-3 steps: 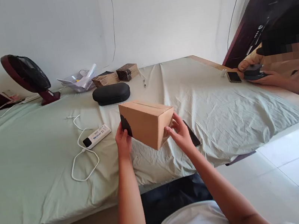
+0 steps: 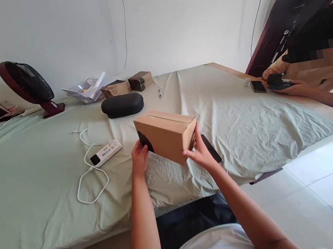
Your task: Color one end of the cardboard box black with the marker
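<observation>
Between my two hands is a brown cardboard box [image 2: 165, 137], tilted, with a black patch on its left end. My left hand [image 2: 140, 156] grips that left end, thumb on the near face and fingers partly hidden behind. On the right end, my right hand [image 2: 199, 149] holds the box with its thumb near the lower corner and fingers along the far side. A dark phone [image 2: 211, 149] lies on the cloth just beyond my right hand. Left of the box are a white power bank [image 2: 106, 152] and a looped white cable [image 2: 80, 181].
A black oval case [image 2: 122, 105] lies behind the box. Farther back stand two patterned boxes [image 2: 140, 81], a clear plastic basket [image 2: 84, 96] and a fan [image 2: 25, 83]. A pale green cloth [image 2: 38, 195] covers the table. At right, another person's hands [image 2: 287, 86] hold a dark object near a phone [image 2: 257, 86].
The box has turned slightly and shifted a little to the right in my hands. My right thumb sits lower on its end. The whole view has moved slightly.
</observation>
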The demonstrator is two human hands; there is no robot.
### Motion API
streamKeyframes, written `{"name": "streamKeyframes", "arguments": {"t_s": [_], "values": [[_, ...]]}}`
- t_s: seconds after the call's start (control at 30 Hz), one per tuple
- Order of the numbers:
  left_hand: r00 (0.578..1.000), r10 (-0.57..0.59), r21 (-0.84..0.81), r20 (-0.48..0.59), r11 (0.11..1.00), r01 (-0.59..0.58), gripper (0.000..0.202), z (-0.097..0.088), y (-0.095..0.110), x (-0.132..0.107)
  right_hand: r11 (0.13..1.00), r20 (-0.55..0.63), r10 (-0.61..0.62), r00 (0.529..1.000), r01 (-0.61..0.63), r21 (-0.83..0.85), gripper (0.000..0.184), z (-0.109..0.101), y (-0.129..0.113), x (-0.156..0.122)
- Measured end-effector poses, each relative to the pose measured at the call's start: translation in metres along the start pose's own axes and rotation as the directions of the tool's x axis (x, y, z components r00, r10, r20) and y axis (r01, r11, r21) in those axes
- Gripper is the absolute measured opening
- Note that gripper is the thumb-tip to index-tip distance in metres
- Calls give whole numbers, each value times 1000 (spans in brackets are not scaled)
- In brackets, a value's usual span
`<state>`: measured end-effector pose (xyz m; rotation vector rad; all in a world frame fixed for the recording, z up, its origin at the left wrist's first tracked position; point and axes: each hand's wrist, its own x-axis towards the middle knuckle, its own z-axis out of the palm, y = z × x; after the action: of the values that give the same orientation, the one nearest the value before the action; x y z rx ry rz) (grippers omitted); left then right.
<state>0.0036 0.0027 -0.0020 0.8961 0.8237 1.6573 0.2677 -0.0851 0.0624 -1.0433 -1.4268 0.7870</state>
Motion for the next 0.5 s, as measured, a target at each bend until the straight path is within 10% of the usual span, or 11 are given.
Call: {"name": "streamKeyframes", "arguments": {"t_s": [0.5], "values": [[999,0,137,37,991,-5,45,-1,1,5,998,3,20,1000,-20,53,143,7,58,-10]]}}
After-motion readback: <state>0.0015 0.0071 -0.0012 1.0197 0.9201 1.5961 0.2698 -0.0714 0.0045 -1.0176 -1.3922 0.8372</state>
